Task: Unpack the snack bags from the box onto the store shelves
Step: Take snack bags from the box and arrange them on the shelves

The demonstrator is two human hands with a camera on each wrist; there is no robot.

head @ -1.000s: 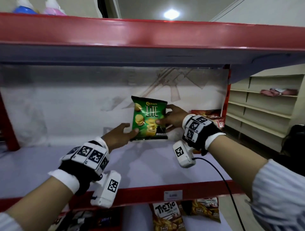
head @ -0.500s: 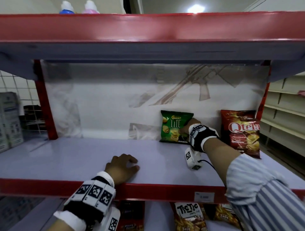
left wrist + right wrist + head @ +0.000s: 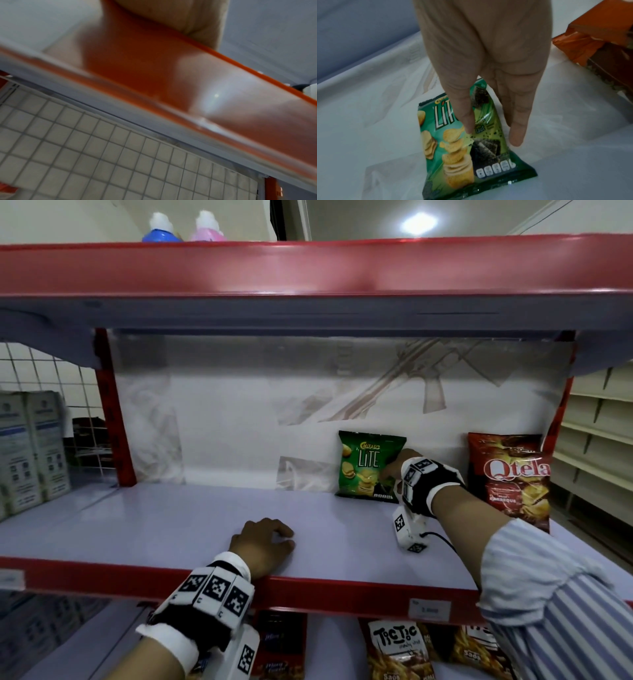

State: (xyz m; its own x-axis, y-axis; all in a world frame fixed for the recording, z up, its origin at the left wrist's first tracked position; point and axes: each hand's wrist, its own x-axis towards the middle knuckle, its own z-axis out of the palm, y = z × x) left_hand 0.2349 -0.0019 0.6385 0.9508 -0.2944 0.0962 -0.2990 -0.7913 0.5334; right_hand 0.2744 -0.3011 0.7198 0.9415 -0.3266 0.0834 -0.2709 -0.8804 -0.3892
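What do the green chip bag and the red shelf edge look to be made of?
The green chip bag looks like thin, glossy plastic film: it crinkles and catches highlights under the right hand. The red shelf edge seems painted metal with a smooth, shiny finish, though moulded plastic trim cannot be ruled out.

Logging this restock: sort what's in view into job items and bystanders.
Job: green bag, pinched by right hand; Qtela bag; shelf, left hand resting on it.
Bystanders: bottles on top; cartons at left; Tic Tic bag below.
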